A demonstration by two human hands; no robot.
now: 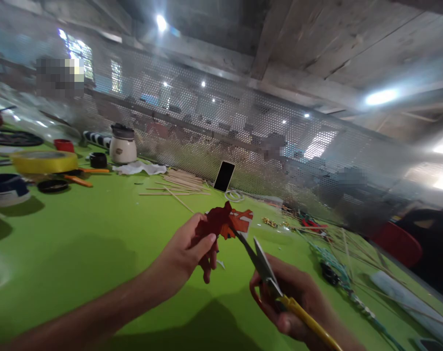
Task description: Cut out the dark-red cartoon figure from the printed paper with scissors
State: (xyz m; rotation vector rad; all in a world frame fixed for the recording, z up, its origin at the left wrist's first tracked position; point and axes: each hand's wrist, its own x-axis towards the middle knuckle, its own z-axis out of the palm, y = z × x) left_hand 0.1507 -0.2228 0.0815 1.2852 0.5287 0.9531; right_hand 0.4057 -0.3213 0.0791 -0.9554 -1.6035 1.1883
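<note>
Near the middle of the view my left hand [195, 246] pinches a dark red cut-out piece [218, 219] between thumb and fingers. Behind it, an orange patterned piece with white edges [243, 220] sticks out to the right. My right hand [285, 292] is closed round yellow-handled scissors [267, 270]. Their blades are parted and point up and left, one tip close to the orange piece. A small white scrap [220, 264] lies under my left hand.
The green table [97, 229] carries yellow tape [44, 162], a cream jar [123, 146] and thin wooden sticks [181, 181]. A dark phone-like rectangle [224, 176] stands against the mesh screen [207, 122]. Green cord [329, 258] and more sticks lie at right.
</note>
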